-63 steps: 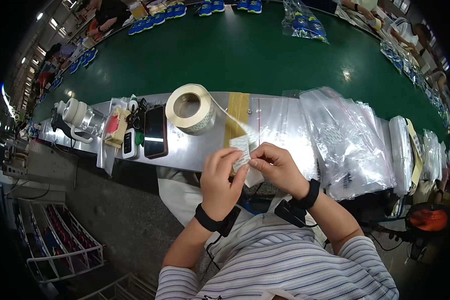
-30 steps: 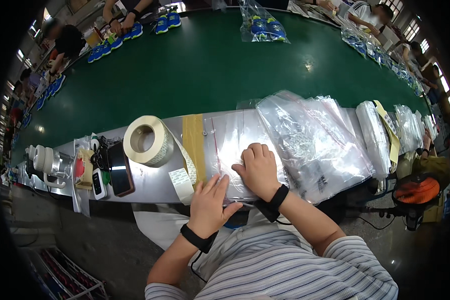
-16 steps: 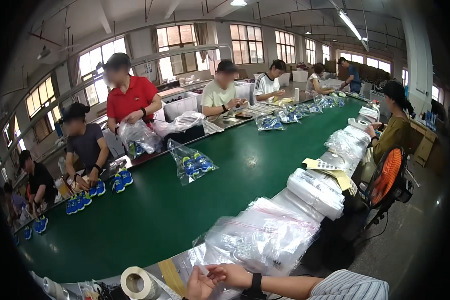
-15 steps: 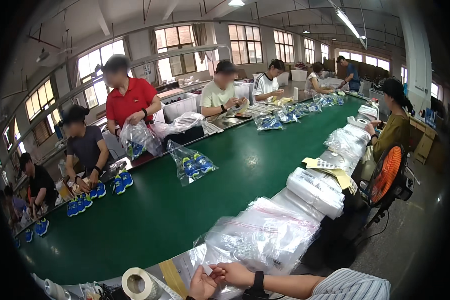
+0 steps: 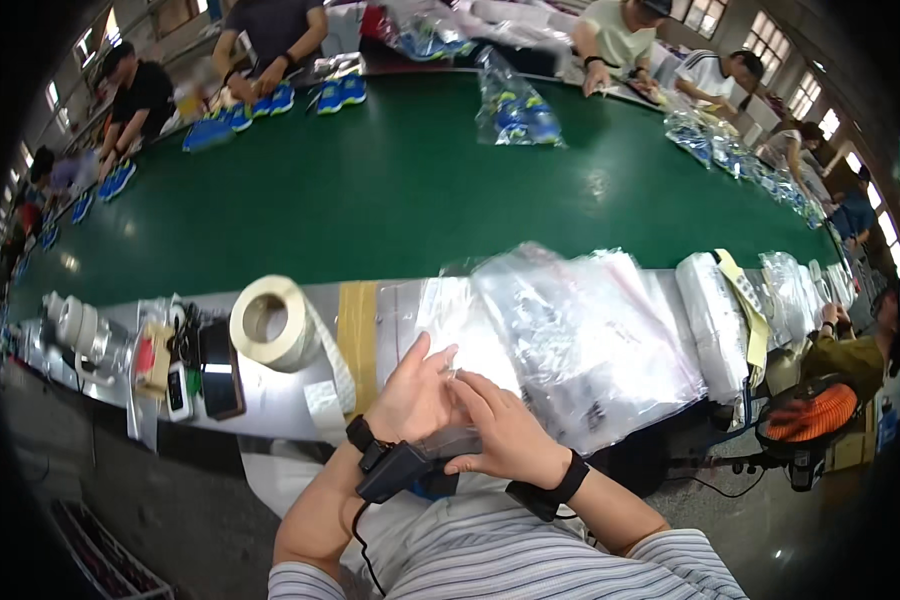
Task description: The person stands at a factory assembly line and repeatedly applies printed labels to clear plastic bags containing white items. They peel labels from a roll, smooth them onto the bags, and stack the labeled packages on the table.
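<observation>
In the head view, my left hand is raised over the near table edge, palm turned up and fingers apart. My right hand faces it, fingers stretched out and thumb apart, its fingertips touching or almost touching the left fingers. No object shows clearly in either hand; a small label there could be hidden. Just beyond the right hand lies a pile of clear plastic bags. A roll of white labels stands left of my hands, its strip trailing toward the table edge.
A green conveyor belt runs behind the table, carrying blue shoes and a bagged pair. Several co-workers stand along its far side. At left lie a phone and a white tape dispenser. An orange fan stands at right.
The view has swung down and left, so my hands appear nearer the middle. The white label seen in my fingers before is not clearly visible now, and my fingers have spread.
</observation>
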Motion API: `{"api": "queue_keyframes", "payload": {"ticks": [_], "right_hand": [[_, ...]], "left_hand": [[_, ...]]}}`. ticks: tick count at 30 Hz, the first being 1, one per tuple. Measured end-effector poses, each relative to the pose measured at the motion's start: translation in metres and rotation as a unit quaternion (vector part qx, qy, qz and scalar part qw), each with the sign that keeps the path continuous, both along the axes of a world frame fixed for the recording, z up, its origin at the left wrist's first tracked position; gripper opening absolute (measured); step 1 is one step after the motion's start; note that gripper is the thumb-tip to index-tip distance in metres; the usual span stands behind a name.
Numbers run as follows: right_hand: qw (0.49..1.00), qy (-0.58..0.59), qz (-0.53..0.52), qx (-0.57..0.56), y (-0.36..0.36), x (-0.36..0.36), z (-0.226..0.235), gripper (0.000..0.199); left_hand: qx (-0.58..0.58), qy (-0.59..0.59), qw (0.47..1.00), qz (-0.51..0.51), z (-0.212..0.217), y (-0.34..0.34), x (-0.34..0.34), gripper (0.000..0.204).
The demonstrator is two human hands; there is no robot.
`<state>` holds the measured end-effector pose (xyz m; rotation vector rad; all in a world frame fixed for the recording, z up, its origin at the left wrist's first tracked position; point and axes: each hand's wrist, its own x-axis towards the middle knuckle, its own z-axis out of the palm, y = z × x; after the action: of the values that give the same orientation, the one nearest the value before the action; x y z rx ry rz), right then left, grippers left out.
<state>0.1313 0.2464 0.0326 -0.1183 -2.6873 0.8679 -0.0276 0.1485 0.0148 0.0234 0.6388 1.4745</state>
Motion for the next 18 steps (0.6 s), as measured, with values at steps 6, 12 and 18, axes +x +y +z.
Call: {"api": "queue_keyframes", "payload": {"ticks": [6, 12, 18], "right_hand": [[0.994, 0.054, -0.088, 0.03, -0.002, -0.018, -0.009, 0.04], [0.897, 0.19, -0.364, -0.162, 0.075, 0.029, 0.017, 0.005], [0.845, 0.036, -0.473, 0.247, 0.105, 0.1, 0.014, 0.009]], "left_hand": [[0.042, 0.226, 0.959, 0.164, 0.047, -0.084, 0.016, 0.056], [0.019, 0.804, 0.594, 0.009, 0.008, -0.032, 0.025, 0.03], [-0.047, 0.927, 0.355, -0.11, -0.037, -0.021, 0.018, 0.071]]}}
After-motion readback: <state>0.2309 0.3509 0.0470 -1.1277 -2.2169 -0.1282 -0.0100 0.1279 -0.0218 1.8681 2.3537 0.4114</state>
